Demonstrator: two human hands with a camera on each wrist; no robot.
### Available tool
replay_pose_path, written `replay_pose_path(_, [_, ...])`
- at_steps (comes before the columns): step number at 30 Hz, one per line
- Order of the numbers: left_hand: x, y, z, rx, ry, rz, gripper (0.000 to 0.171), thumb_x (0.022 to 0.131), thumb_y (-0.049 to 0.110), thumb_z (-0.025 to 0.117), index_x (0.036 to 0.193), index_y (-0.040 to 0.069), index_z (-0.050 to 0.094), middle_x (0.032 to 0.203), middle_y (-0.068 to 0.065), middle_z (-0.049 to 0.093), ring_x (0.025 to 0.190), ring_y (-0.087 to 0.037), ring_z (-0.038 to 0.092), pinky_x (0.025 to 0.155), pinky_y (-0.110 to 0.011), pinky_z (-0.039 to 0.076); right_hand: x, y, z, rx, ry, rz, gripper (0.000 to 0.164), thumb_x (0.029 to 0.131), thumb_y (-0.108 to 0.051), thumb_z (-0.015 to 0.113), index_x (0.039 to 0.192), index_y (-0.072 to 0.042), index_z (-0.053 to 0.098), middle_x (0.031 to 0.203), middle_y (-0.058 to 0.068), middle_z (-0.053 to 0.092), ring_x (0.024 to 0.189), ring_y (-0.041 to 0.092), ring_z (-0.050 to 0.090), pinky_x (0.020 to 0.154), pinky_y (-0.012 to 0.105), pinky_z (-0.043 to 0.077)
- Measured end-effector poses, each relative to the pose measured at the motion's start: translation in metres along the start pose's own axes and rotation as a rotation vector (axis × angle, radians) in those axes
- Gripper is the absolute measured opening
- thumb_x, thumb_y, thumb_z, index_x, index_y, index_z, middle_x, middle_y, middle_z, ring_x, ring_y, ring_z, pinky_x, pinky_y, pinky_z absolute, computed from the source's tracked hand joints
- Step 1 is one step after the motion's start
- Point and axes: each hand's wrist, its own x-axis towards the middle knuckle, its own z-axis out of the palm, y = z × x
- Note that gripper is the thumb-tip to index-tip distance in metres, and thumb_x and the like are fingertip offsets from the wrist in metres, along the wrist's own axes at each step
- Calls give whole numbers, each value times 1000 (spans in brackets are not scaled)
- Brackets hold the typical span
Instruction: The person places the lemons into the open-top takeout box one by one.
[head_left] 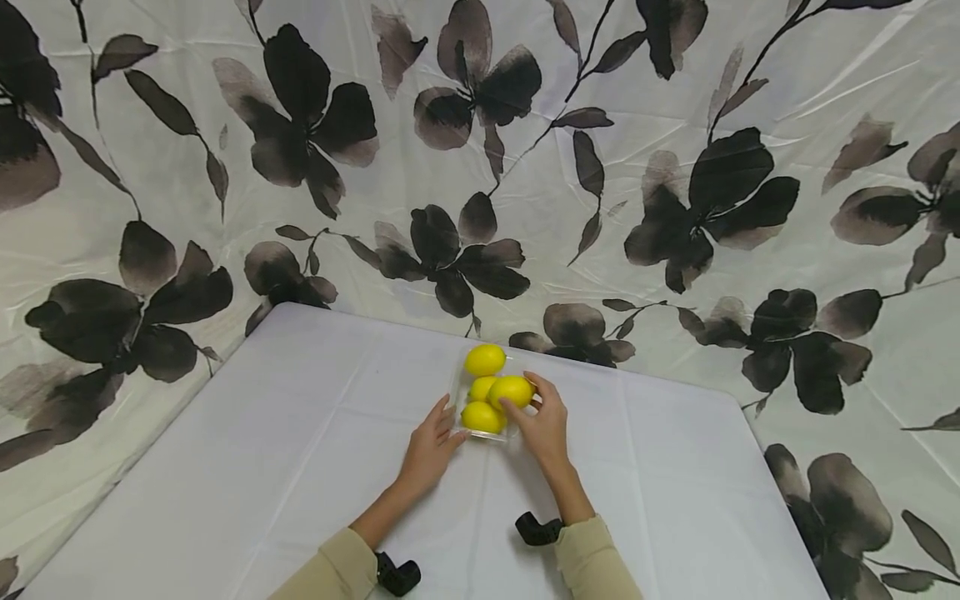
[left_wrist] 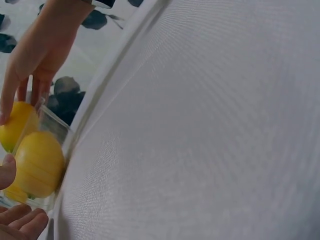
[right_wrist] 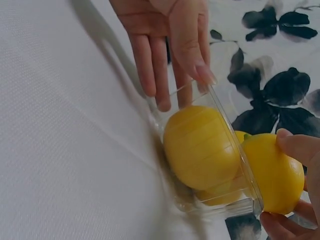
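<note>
A clear plastic container (head_left: 491,437) stands on the white-covered table with three yellow lemons in it, the front lemon (head_left: 482,417) near its close end. My left hand (head_left: 429,450) holds the container at its left side, thumb on the rim and fingers along the outer wall in the right wrist view. Between thumb and fingers my right hand (head_left: 546,421) grips another lemon (right_wrist: 275,172), above the container's right side and partly overlapping the lemons inside. The middle lemon (head_left: 482,388) is partly hidden behind it; the far lemon (head_left: 485,360) lies at the back.
The white tablecloth (head_left: 360,400) shows a few creases. Behind the table's far edge hangs a pale cloth (head_left: 570,192) with dark flowers. Black wrist devices (head_left: 397,575) sit at both sleeve cuffs.
</note>
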Motion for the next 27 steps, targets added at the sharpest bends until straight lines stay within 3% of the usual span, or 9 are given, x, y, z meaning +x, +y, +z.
replay_pose_path(6, [3,2,-2,-4,-1,-31,75,93,16,70,155,4,28,148,-24,46,131,-39,52,105,-47,48,-1,-2,-3,28,4,-9,55,83,-21,81,129,0,60,127,18,61,116,35,61,91,43,59])
replay_pose_path(12, [5,1,-4,19,11,-14,76,92,16,70,154,2,29,148,-25,46,130,-39,52,105,-48,48,-2,-3,-4,68,-7,-14,52,88,-21,76,131,2,59,131,17,58,121,35,58,95,43,57])
replay_pose_path(21, [3,3,-9,40,19,-4,78,92,21,71,154,3,28,158,-19,32,135,-41,46,107,-47,45,-6,-7,-17,50,24,3,47,92,-20,71,133,-1,57,135,19,58,126,40,54,101,50,53])
replay_pose_path(23, [4,5,-10,73,20,19,78,92,21,71,154,4,28,158,-19,32,136,-42,45,108,-47,45,-7,-8,-21,39,16,15,48,94,-20,68,137,-2,53,137,19,57,127,38,53,103,49,52])
replay_pose_path(27, [4,11,-14,232,28,77,78,92,26,69,155,7,27,158,-17,34,140,-38,42,113,-48,41,-12,-13,-30,-17,-10,18,54,97,-20,64,144,0,44,141,20,54,131,34,52,106,49,49])
